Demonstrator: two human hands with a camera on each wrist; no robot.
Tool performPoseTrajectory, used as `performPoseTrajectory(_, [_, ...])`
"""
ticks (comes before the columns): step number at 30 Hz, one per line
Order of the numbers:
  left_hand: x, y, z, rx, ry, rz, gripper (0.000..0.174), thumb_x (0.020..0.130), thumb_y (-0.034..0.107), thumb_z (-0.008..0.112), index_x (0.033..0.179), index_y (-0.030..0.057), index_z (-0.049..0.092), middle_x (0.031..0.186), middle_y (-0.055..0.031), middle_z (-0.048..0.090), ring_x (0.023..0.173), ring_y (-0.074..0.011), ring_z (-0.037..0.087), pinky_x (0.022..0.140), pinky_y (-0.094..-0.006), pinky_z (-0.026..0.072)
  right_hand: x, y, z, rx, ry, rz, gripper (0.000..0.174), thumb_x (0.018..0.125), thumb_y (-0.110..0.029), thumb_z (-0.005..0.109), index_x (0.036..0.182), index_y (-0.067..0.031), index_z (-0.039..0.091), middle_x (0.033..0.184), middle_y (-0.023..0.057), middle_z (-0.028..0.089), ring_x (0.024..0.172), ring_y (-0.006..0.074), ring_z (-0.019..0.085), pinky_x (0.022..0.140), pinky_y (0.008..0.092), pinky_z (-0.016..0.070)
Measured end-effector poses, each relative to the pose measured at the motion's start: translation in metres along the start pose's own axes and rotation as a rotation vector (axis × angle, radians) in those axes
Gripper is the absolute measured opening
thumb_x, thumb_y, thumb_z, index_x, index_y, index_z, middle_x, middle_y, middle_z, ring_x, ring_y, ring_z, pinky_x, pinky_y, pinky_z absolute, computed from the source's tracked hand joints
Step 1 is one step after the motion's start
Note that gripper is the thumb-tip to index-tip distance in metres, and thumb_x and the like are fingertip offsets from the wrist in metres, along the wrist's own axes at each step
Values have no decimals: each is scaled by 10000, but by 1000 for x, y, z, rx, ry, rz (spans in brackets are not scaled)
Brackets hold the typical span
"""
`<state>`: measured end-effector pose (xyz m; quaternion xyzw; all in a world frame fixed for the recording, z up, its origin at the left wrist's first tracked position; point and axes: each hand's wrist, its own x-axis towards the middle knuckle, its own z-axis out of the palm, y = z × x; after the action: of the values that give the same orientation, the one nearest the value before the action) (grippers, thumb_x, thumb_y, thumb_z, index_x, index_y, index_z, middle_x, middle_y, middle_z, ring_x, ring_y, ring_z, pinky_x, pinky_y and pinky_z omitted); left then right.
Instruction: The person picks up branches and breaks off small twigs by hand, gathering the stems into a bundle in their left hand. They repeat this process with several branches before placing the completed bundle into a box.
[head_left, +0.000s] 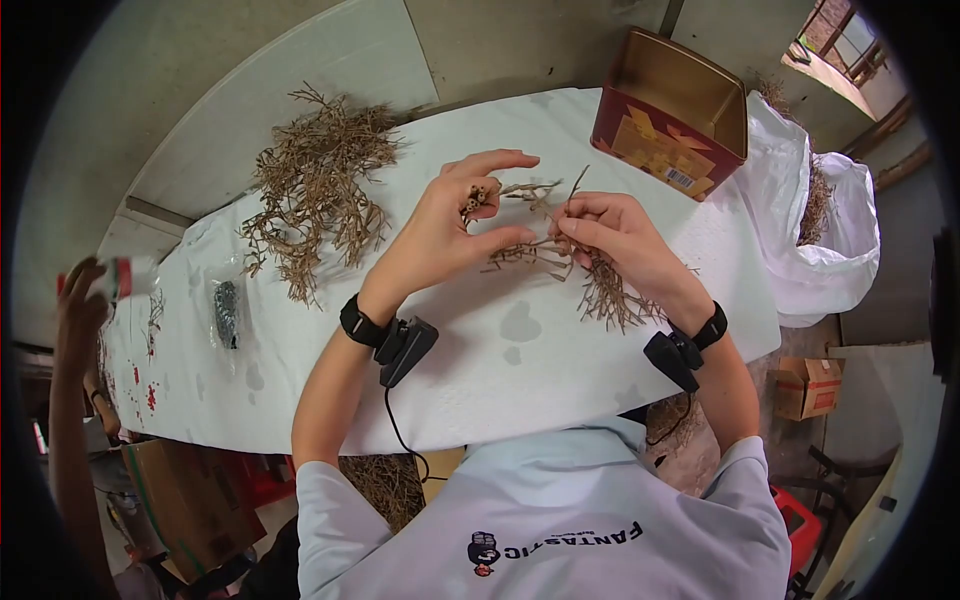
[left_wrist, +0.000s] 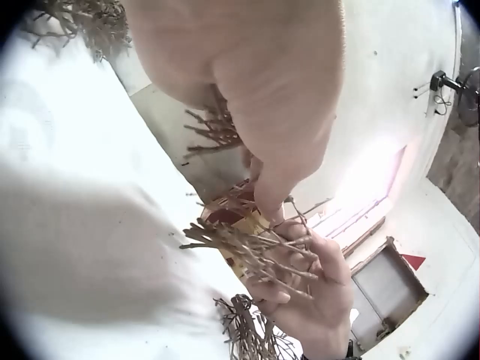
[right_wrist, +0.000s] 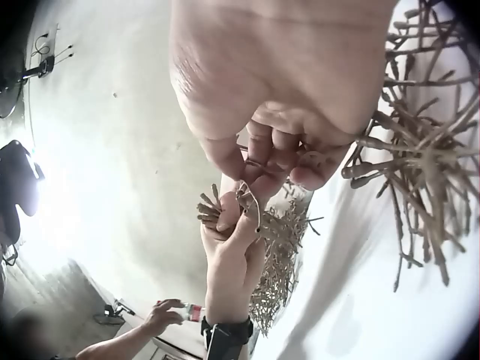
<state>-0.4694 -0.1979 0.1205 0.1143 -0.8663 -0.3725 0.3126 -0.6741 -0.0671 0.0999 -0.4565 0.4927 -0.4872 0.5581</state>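
My left hand [head_left: 425, 225] curls its fingers round a bundle of dry brown twigs [head_left: 476, 199]. The bundle's blunt stem ends poke out at the palm side, and its branching tips [left_wrist: 255, 255] spread toward the other hand. Thumb and fingers of my right hand [head_left: 620, 238] pinch a thin twig [head_left: 577, 186] just to the right of the bundle. Under the right hand is a small heap of branched twigs [head_left: 612, 297]. A larger heap of the same twigs [head_left: 320, 190] lies on the white-covered table [head_left: 450, 370], left of my left hand.
A dark red and gold box [head_left: 650, 145] stands open at the back right. Beside it is a white sack [head_left: 840, 240] with twigs inside. A clear bag with something dark [head_left: 226, 312] lies on the left. Another person's hand [head_left: 82, 285] holds a red-and-white container at far left.
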Motion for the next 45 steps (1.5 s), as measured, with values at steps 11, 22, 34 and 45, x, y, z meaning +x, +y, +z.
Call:
performPoseTrajectory(11, [-6,-12,3,-364,-132,-308,347,871,111,769,764,58,443,793,-23,623,747,-84,541,709,-250,464,-5,-5,5,-35,18,-70,158,974,-136,628,994,18,652,859,0,642,725,38,542,638,187,438])
performPoseTrajectory(22, [-8,-9,-17,-226,-313,-391,312,924,108,719,804,40,439,706,27,465,683,-76,444,620,-257,407,-13,-7,-1,-255,-25,-10,135,986,-99,588,942,24,621,803,-9,602,723,50,532,657,208,439])
performPoseTrajectory(34, [-3,14,-38,-203,-372,-355,238,914,83,705,826,-12,506,650,-36,400,654,-132,387,606,-307,396,-38,-45,27,-591,-78,-14,127,963,-81,581,941,43,600,640,52,559,594,107,502,575,268,422])
performPoseTrajectory(45, [-38,-55,-177,-194,368,-179,40,951,-8,586,986,-11,604,751,10,582,643,-116,535,565,-243,408,-83,-44,-14,-494,61,36,96,959,-56,601,910,26,611,684,14,585,652,80,588,572,232,448])
